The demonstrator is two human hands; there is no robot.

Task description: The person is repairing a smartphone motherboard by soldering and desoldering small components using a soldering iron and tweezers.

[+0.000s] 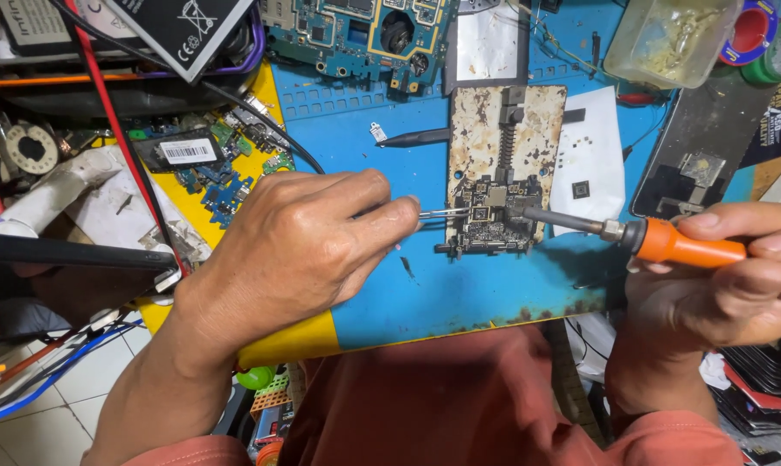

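Note:
My left hand (300, 246) rests on a blue work mat (459, 293) and grips thin metal tweezers (444, 212), whose tips reach a small dark circuit board (492, 223). That board sits clamped at the lower end of a worn, stained metal holder plate (504, 138). My right hand (723, 276) comes in from the right and holds a soldering iron with an orange handle (679, 244). Its dark metal tip (553, 218) touches the board's right side, opposite the tweezers.
A larger blue-green circuit board (364, 34) lies at the mat's far edge. A clear plastic container (671, 39) and tape rolls (757, 30) stand at the back right. Black and red cables (114, 129), small parts and a battery (183, 30) crowd the left side. A black tool (416, 136) lies on the mat.

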